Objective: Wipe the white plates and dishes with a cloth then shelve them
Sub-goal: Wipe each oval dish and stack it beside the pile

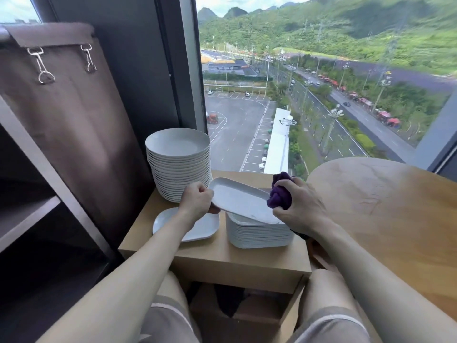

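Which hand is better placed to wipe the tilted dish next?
Right hand: its grip holds the purple cloth at one end of the dish, while the left hand holds the other end.

2 plate stacks [178,169] [257,233], 2 loose rect. dishes [237,196] [202,226], 1 cloth [279,196]

Daylight comes through a tall glass window [309,95] on the far side, edged by a dark metal frame post [170,58]. A brown fabric cover with metal clips [69,115] hangs on the left beside dark grey shelving [29,214]. Near the centre stands a low pale wooden cabinet [217,263], with a round pale wooden table [395,206] just to its right.
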A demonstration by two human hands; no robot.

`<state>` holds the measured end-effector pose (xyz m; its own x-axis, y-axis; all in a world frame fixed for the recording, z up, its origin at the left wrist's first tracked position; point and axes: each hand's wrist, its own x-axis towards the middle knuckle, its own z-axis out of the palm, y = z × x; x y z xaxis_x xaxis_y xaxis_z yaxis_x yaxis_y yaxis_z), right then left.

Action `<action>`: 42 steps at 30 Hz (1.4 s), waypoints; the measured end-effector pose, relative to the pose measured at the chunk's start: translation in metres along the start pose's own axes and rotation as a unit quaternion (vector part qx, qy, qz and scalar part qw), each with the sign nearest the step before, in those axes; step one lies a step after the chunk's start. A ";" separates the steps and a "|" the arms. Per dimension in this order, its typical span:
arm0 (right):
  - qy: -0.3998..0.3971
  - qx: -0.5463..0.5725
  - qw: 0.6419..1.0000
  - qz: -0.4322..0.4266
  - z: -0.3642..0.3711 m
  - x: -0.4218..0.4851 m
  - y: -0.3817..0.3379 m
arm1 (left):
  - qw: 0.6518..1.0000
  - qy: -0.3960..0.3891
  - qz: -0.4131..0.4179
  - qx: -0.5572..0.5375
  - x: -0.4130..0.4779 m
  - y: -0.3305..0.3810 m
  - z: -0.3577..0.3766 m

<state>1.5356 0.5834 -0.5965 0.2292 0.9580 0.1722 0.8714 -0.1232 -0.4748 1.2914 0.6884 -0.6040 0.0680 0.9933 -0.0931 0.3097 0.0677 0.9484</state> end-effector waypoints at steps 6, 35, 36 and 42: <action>-0.019 0.025 0.999 0.007 0.017 -0.003 0.003 | 0.997 0.062 -0.010 -0.039 0.006 -0.027 -0.048; -0.040 -0.037 0.999 0.004 0.060 0.013 -0.004 | 0.968 0.108 -0.114 0.194 0.017 -0.136 -0.110; -0.039 -0.035 0.999 0.006 0.060 0.013 -0.004 | 0.963 0.107 -0.114 0.220 0.017 -0.139 -0.110; -0.033 -0.022 0.999 0.006 0.060 0.011 -0.005 | 0.942 0.082 -0.109 0.305 0.016 -0.151 -0.107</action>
<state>1.5076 0.6098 -0.6443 0.2121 0.9712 0.1083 0.8875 -0.1450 -0.4374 1.1437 0.7039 -0.7163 -0.1927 0.9665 -0.1694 0.7906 0.2552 0.5566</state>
